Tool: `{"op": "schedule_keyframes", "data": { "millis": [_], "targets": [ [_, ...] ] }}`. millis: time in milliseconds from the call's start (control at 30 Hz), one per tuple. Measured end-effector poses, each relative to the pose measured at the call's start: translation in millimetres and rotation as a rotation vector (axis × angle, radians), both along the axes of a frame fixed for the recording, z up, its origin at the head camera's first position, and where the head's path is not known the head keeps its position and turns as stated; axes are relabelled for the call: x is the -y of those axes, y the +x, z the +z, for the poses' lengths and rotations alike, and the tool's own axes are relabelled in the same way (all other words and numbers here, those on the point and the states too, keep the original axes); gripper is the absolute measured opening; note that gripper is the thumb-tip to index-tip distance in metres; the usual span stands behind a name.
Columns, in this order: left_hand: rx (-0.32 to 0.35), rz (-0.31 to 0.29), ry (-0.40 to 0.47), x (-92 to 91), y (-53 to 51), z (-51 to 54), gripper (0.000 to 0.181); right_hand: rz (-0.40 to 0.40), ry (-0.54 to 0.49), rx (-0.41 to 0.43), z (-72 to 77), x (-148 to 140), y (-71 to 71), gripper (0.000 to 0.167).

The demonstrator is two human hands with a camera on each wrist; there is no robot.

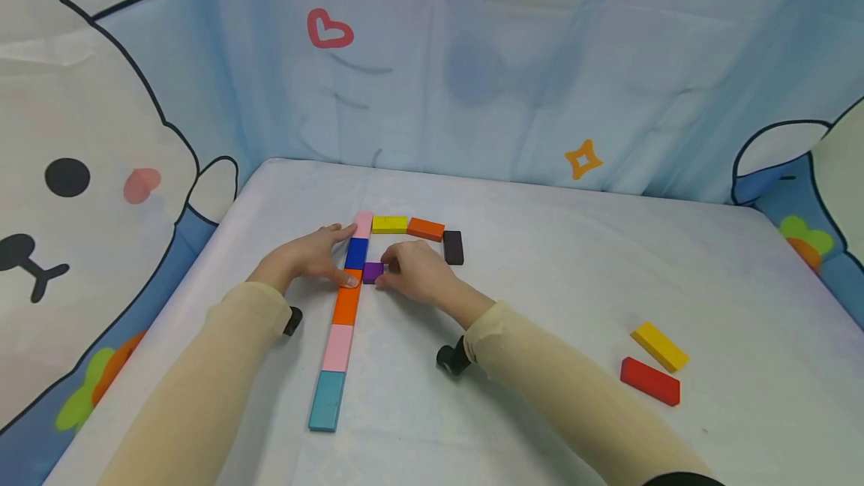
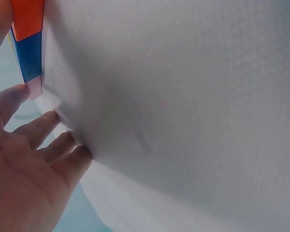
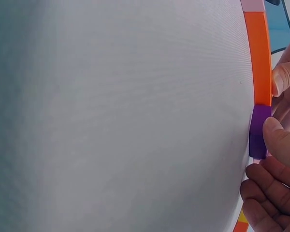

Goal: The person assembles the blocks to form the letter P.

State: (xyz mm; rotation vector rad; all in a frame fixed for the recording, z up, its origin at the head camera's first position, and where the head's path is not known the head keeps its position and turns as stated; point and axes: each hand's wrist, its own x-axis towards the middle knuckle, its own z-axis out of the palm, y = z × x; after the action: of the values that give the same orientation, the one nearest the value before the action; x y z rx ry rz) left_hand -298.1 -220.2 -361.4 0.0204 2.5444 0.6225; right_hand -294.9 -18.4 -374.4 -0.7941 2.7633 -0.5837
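Note:
A column of flat coloured blocks lies on the white table: a pink block [image 1: 363, 224] at the far end, then a blue block [image 1: 356, 253], an orange block [image 1: 346, 306], another pink block [image 1: 337, 348] and a teal block [image 1: 327, 401] nearest me. My left hand [image 1: 305, 255] spans its left side, index fingertip at the far pink block and thumb on the orange one. Against the column's right side sits a small purple block [image 1: 373, 273]. My right hand [image 1: 420, 272] pinches it between thumb and fingers; the thumb [image 3: 280, 140] touches it in the right wrist view.
From the far pink block, a yellow block [image 1: 389, 225], a tilted orange block [image 1: 425, 229] and a black block [image 1: 454, 247] curve rightward. A loose yellow block [image 1: 660, 347] and red block [image 1: 650, 381] lie at the right. A printed curtain [image 1: 472, 96] hangs behind the table [image 1: 540, 283].

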Motion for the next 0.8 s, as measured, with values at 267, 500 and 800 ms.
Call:
{"op": "schedule_keyframes", "data": {
  "millis": [267, 500, 800],
  "targets": [
    [0.002, 0.005, 0.002, 0.4, -0.1, -1.1, 0.103, 0.003, -0.003, 0.004, 0.5, -1.8, 0.0, 0.038],
    [-0.004, -0.002, -0.005, -0.8, -0.8, -0.5, 0.103, -0.003, 0.003, 0.002, 0.3, -1.7, -0.4, 0.036],
    [0.005, -0.002, 0.003, 0.2, -0.6, -1.3, 0.103, -0.012, 0.033, 0.034, 3.3, -7.0, 2.5, 0.041]
  ]
}}
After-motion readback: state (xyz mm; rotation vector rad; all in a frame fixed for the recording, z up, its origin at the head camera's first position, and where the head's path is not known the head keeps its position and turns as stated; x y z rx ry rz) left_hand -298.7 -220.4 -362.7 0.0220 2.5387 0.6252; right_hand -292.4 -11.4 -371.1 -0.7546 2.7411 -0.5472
